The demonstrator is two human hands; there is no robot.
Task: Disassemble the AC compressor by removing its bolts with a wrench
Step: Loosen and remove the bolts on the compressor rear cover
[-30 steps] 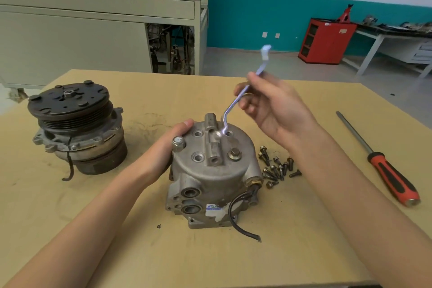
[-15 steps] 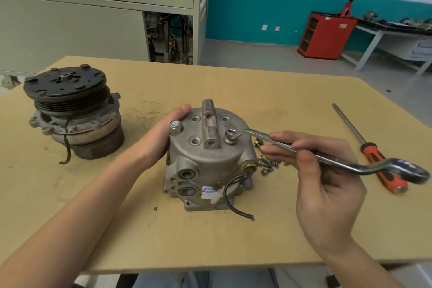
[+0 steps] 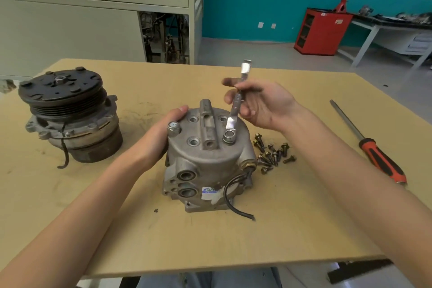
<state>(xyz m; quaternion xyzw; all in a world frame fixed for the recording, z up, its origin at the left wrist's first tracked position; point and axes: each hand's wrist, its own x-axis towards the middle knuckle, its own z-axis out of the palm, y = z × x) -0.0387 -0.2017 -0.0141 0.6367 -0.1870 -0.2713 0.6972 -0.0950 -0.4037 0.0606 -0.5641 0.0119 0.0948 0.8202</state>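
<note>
A grey cast AC compressor (image 3: pixel 205 161) stands upright in the middle of the wooden table (image 3: pixel 257 241). My left hand (image 3: pixel 161 131) grips its upper left rim, beside a capped fitting (image 3: pixel 174 127). My right hand (image 3: pixel 261 103) holds a silver ring wrench (image 3: pixel 237 100) by its shaft. The wrench points away from me, and its lower ring sits on a bolt (image 3: pixel 229 136) at the right of the compressor's top face. Several removed bolts (image 3: pixel 272 154) lie in a pile just right of the compressor.
A second compressor with a black clutch pulley (image 3: pixel 67 114) stands at the table's left. A red-handled screwdriver (image 3: pixel 374 149) lies near the right edge. A cream workbench (image 3: pixel 93 18) and a red cabinet (image 3: pixel 322 30) stand beyond the table.
My right hand swung the wrench handle from low at the right round to pointing away from me, with its ring staying on the same bolt. My left hand kept its hold.
</note>
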